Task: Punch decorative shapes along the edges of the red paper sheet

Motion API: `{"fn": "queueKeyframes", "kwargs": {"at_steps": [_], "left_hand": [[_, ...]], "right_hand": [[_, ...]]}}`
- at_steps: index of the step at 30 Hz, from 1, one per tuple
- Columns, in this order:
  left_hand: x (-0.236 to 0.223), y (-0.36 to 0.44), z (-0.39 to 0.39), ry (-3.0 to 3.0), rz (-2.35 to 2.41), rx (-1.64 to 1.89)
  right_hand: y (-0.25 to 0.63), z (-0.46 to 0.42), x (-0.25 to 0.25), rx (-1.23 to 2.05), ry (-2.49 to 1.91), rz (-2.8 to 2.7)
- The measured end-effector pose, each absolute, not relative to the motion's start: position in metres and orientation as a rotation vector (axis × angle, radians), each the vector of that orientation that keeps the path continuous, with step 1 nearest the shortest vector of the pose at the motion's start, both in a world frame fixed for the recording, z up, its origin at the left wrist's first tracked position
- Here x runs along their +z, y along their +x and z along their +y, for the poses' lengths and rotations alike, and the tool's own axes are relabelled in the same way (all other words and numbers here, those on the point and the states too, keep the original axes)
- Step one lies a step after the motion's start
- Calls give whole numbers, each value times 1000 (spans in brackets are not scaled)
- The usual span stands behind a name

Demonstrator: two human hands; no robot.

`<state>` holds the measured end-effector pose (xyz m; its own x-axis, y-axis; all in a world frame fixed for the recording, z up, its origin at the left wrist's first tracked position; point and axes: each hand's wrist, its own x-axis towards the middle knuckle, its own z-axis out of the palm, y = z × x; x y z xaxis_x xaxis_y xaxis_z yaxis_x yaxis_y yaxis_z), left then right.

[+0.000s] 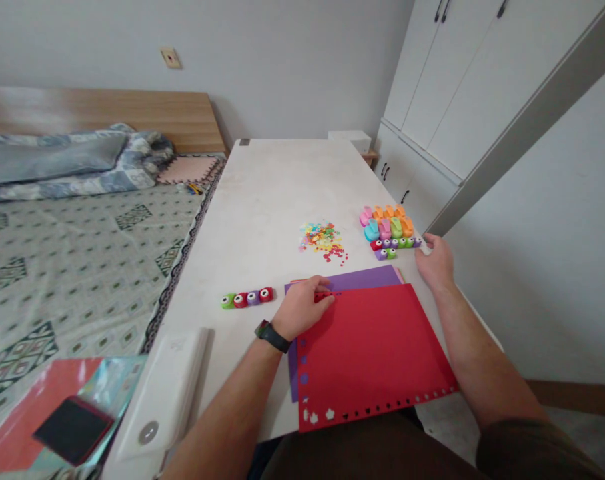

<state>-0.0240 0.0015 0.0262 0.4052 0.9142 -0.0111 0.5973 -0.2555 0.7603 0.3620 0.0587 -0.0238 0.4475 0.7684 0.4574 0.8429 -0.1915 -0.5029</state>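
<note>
My left hand point(302, 308), with a dark watch on the wrist, rests at the top left corner of a red foam sheet point(372, 353) and is closed on a small red punch point(323, 296). The red sheet lies on a purple sheet point(352, 279) and has punched shapes along its left and near edges. My right hand point(435, 261) reaches to the right end of a group of coloured punches point(389, 230), fingers curled around something small I cannot make out. A heap of coloured punched bits point(323, 239) lies beyond the sheets.
A row of small punches point(247, 299) lies left of my left hand on the white table point(272, 193). A white box point(165, 393) sits at the near left corner. The bed point(82, 253) runs along the left, cabinets point(432, 100) at right.
</note>
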Motion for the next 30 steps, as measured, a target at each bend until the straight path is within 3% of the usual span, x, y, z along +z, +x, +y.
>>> {"fn": "queueKeyframes", "kwargs": {"at_steps": [30], "left_hand": [[14,-25,2,1998,1244,652]], "right_hand": [[345,46,-16,-251,-1800,-1308]]}}
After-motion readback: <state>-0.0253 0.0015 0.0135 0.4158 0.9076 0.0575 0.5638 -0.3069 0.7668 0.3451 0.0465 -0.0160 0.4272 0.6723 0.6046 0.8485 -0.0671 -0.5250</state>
